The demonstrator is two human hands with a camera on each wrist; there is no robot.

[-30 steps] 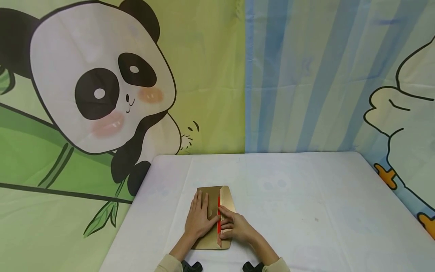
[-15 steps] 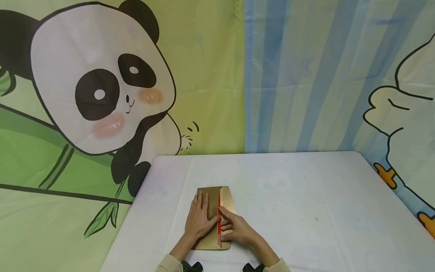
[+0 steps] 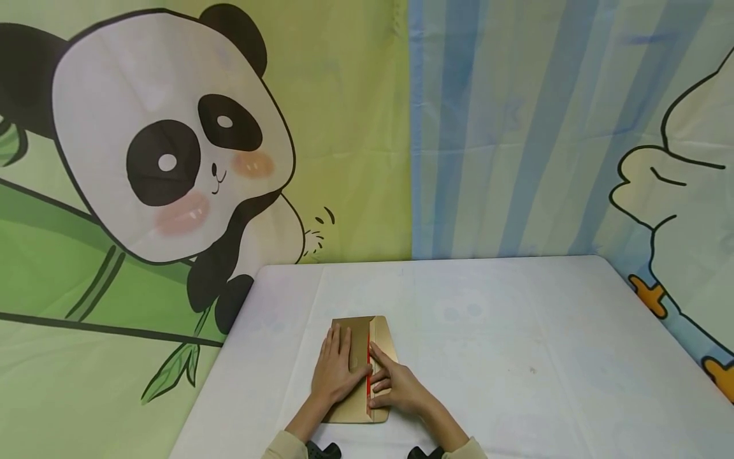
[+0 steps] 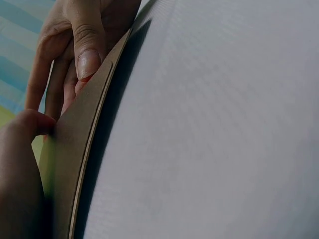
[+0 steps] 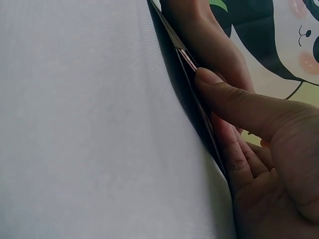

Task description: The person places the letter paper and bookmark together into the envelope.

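Observation:
A flat, gold-brown cardboard envelope (image 3: 357,331) lies on the white table. A paler flap (image 3: 384,335) runs along its right side, with a thin red strip (image 3: 368,382) at the fold line. My left hand (image 3: 335,376) lies flat on the envelope's left part, fingers straight and the thumb reaching the strip. From the right, my right hand (image 3: 404,386) holds the flap with curled fingers, its index fingertip and thumb beside the strip. In the right wrist view, the thumb (image 5: 212,77) is at the cardboard edge, and the other fingers bend beneath it.
The white tabletop (image 3: 487,344) stretches away to the right and back. Behind it hangs a curtain (image 3: 355,127) printed with a panda and blue stripes. Black wrist straps (image 3: 323,450) show below both hands.
The red strip shows narrower than before as the flap tilts slightly left under my right fingers. My left hand stays in place on the envelope.

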